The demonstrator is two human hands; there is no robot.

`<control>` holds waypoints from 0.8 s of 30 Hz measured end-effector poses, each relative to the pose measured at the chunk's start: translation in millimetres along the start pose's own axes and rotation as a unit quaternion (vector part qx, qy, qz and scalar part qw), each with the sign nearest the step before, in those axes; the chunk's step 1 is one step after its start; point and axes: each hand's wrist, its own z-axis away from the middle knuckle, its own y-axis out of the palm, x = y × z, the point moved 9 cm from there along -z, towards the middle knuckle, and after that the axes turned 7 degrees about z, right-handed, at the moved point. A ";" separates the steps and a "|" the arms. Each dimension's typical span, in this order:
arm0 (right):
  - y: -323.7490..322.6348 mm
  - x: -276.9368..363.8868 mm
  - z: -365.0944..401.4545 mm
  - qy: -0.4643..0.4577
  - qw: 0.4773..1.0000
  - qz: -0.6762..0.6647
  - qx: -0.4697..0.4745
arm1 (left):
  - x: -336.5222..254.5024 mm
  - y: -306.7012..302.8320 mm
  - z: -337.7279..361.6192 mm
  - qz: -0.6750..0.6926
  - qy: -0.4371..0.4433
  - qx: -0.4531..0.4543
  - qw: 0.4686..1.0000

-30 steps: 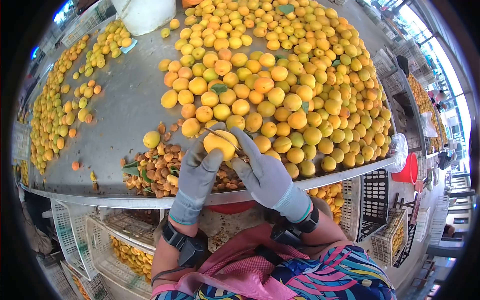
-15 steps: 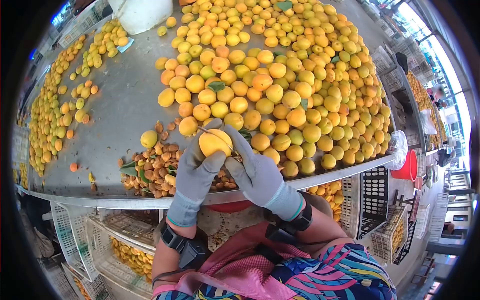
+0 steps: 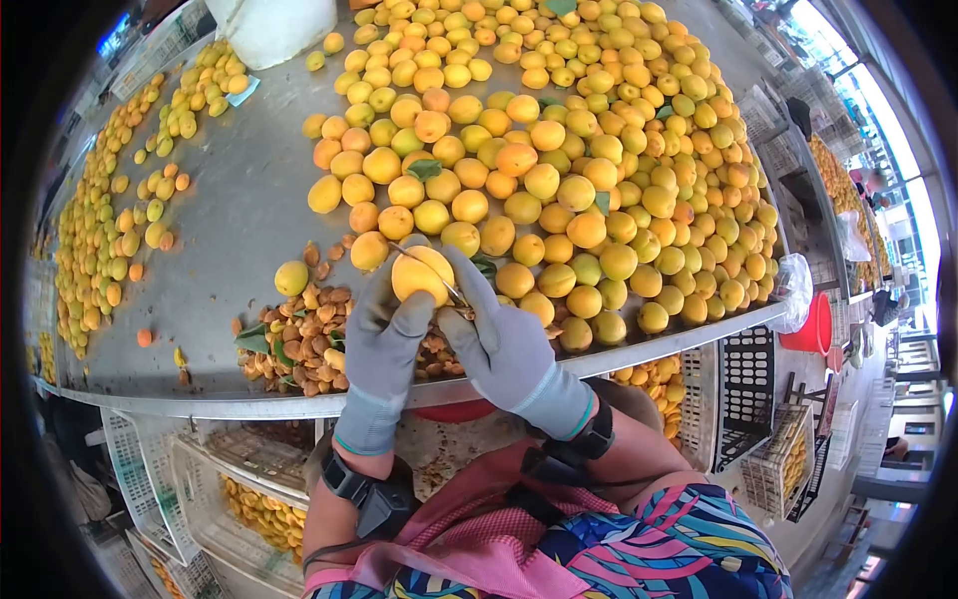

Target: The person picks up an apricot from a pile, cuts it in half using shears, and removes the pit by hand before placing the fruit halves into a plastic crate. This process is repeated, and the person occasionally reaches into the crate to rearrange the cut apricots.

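Note:
My left hand [image 3: 383, 339], in a grey glove, is closed around a yellow apricot [image 3: 411, 281] above the table's near edge. Pinched in my gloved right hand [image 3: 507, 351] is a small knife [image 3: 431, 266], its thin dark blade lying across the top of the fruit. My fingers hide most of its handle. Beside my left hand lies a heap of brown apricot stones [image 3: 307, 351] with some leaves. A large pile of whole apricots [image 3: 599, 220] spreads beyond and to the right of both hands.
The metal table [image 3: 239, 190] has a raised front rim. More apricots [image 3: 105, 215] line its left side, and a white bucket [image 3: 274, 30] stands at the back. Crates with halved fruit [image 3: 264, 514] sit below. A red bucket [image 3: 806, 329] is at the right.
The knife blade now runs across the upper face of the apricot, at a steeper slant than before. Both hands stay together in nearly the same place; the view has shifted slightly.

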 end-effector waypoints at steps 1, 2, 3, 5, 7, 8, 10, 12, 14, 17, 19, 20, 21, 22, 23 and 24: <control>-3.0 0.1 0.7 0.002 1.000 -0.011 -0.023 | 13.0 -0.8 0.6 0.103 -0.045 -0.001 0.994; -4.7 0.6 1.3 0.003 1.000 -0.010 -0.024 | 23.5 1.1 2.0 0.205 -0.091 -0.004 0.974; -4.9 0.8 1.3 0.015 1.000 0.002 -0.010 | 21.4 5.3 2.1 0.206 -0.092 -0.003 0.974; -7.8 2.9 -0.3 0.025 1.000 0.015 0.006 | 15.1 15.3 1.5 0.272 -0.096 -0.009 0.957; -12.7 8.0 -1.2 0.001 1.000 0.011 0.013 | 8.5 6.9 -1.5 0.157 -0.057 0.003 0.986; -12.9 5.0 -1.9 0.001 1.000 0.010 0.014 | 1.5 3.9 -2.5 0.037 -0.020 0.017 0.999; -4.8 -1.1 -2.2 -0.001 0.998 -0.005 0.055 | -5.9 1.7 -1.8 -0.009 -0.007 0.015 1.000; -3.8 -2.4 -2.0 0.010 0.998 -0.010 0.062 | -10.0 3.9 -2.5 -0.056 0.007 0.018 0.998; 1.2 -4.3 -1.7 0.018 0.997 -0.013 0.073 | -4.0 3.8 -1.2 0.050 -0.006 -0.004 0.999; 2.5 -7.1 -0.4 -0.005 1.000 -0.015 0.017 | 21.6 -2.3 3.3 0.169 -0.070 -0.044 0.982; 0.4 -8.3 -0.4 -0.010 1.000 -0.006 -0.004 | 23.9 2.2 5.9 0.198 -0.098 -0.048 0.974; -3.1 -7.4 -0.9 -0.011 1.000 -0.006 -0.002 | 26.4 4.2 7.5 0.225 -0.125 -0.052 0.965; -6.0 -4.9 -1.2 -0.011 1.000 -0.009 0.026 | 23.0 2.8 7.4 0.225 -0.125 -0.053 0.965; -5.8 -3.3 -1.8 -0.009 0.998 -0.012 0.054 | 8.6 1.3 4.5 0.108 -0.074 -0.027 0.991; -6.4 -3.0 -2.7 -0.009 0.998 -0.014 0.054 | -4.6 3.3 3.4 -0.013 -0.024 0.000 1.000; -5.9 -2.1 -2.9 -0.012 0.998 -0.020 0.061 | -7.1 3.8 4.0 -0.014 -0.026 0.001 1.000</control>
